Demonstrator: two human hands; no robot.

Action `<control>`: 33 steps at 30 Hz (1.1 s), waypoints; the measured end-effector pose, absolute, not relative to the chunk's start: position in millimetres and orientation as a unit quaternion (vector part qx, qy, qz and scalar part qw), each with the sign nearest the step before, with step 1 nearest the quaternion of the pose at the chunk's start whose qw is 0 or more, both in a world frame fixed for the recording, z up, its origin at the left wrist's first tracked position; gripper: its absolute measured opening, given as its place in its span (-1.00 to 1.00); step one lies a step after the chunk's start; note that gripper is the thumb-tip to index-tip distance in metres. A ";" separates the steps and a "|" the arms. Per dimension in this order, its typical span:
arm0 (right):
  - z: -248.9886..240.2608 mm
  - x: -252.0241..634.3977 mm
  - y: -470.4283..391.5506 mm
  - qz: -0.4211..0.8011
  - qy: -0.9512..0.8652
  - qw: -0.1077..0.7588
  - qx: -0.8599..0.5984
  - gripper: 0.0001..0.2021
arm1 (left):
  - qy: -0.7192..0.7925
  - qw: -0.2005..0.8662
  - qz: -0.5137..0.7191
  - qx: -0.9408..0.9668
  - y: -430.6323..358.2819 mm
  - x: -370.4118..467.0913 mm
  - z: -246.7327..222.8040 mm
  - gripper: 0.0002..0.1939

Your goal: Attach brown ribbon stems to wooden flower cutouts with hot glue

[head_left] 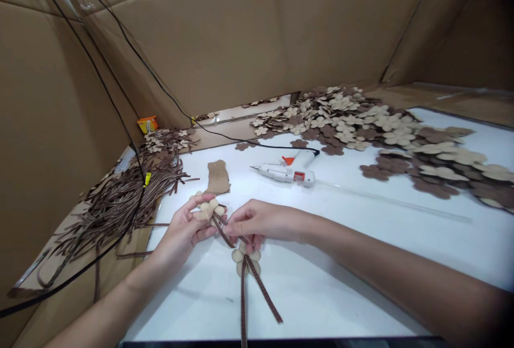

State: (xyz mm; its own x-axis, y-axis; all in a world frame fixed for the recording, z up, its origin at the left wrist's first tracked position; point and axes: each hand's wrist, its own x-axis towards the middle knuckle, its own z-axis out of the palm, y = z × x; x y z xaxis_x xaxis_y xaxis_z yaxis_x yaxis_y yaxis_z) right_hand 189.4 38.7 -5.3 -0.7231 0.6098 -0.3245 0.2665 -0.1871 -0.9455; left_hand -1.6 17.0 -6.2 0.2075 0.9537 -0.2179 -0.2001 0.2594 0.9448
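Observation:
My left hand [188, 225] is closed on a small cream felt flower [212, 209] above the white board. Two brown ribbon tails [221, 227] hang from that flower towards the lower right. Beside them is my right hand [249, 222], its fingers pinched at the ribbon tails. Just below my right hand, a second cream flower [246, 263] lies on the board, with two brown ribbon tails spreading towards the front edge. A white glue gun [285, 173] lies on the board beyond my right hand, a clear glue stick [393, 202] reaching out of its back.
Cream and brown felt flowers [341, 118] are heaped at the back right. Brown ribbons [128, 195] pile up on the left. A cardboard piece [218, 176] lies behind my hands. A black cable [132, 43] hangs on the left.

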 end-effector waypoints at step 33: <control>-6.2 179.4 23.2 0.229 -0.819 0.334 -0.407 -0.81 | 0.447 0.540 0.427 0.571 14.8 -6.9 -13.1 -0.80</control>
